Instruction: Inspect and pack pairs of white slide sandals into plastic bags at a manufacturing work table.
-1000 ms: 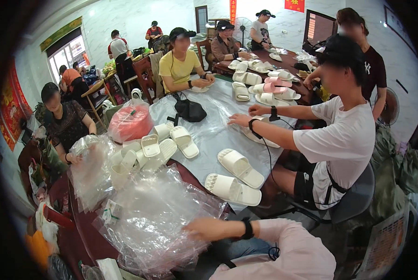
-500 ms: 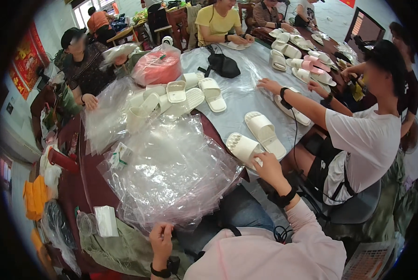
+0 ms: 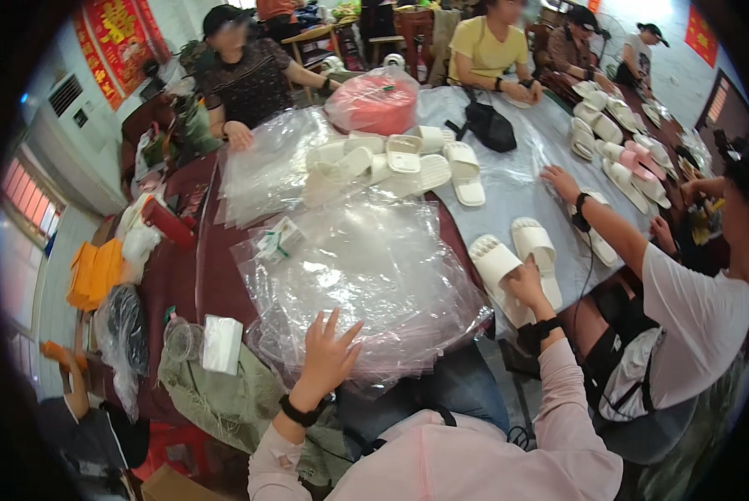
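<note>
Resting over the near part of a pile of clear plastic bags (image 3: 349, 259): left hand (image 3: 331, 346), palm down, fingers spread, pinching nothing that shows; whether it presses or only skims the film, cannot tell.

Right hand (image 3: 527, 282): at the inner edge of the left slipper (image 3: 498, 259), just behind its strap, next to the right slipper (image 3: 535, 240). Fingertips partly hidden; whether they pinch the slipper or merely touch it, cannot tell.

Slippers, white, one pair: lying soles down, side by side, on a grey plastic sheet (image 3: 508, 188) right of the bags. Long axes nearly parallel, running from the wearer's side away and a little leftward; toes point away, heels toward the wearer. Handling, by judgement: light, springy, hardly fragile; best held at the strap or the sole's edge.

Bags, by judgement: very light, limp, slippery, prone to cling together and crease; best taken singly by a corner or edge. Fanned out, with no single long axis.

Surroundings: further white slippers (image 3: 403, 154) heaped beyond the bags; pink bundle (image 3: 378, 107) in clear plastic behind them; black bag (image 3: 491, 125) on the sheet; white pack (image 3: 222, 344) at left on the dark red table (image 3: 174, 292).
</note>
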`<action>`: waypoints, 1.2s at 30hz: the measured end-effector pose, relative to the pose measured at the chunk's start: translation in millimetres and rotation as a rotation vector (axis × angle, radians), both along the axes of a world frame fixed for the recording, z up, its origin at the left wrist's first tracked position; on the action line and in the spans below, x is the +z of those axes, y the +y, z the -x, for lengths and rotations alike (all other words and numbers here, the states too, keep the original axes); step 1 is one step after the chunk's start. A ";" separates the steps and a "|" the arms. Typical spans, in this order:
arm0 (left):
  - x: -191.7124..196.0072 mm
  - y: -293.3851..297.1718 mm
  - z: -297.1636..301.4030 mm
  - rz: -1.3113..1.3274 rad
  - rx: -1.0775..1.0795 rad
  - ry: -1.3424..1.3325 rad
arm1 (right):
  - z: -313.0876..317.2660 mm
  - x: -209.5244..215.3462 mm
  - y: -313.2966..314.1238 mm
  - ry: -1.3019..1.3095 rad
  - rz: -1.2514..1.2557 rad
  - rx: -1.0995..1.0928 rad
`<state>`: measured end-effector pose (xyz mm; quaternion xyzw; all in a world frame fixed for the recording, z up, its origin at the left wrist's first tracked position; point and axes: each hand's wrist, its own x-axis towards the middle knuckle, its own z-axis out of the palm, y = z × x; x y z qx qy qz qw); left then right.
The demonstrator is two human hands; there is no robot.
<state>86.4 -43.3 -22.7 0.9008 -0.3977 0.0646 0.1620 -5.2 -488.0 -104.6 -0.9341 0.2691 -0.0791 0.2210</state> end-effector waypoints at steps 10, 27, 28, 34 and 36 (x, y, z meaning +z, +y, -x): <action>-34.7 -1.1 -18.2 -0.223 -0.028 0.016 | -1.8 16.6 1.4 -0.385 -0.714 -0.119; -11.1 -14.7 -57.7 0.045 -0.157 0.146 | 24.2 102.4 165.6 0.164 -0.996 1.195; -10.3 -14.3 -57.7 0.022 -0.152 0.110 | 20.0 101.7 171.4 0.163 -0.926 1.220; 1.9 -19.7 -58.4 0.401 -0.155 0.746 | 21.3 126.5 176.9 0.225 -0.737 1.207; 9.5 -21.5 -55.1 0.312 -0.242 0.601 | 24.5 131.3 180.3 0.206 -0.723 1.059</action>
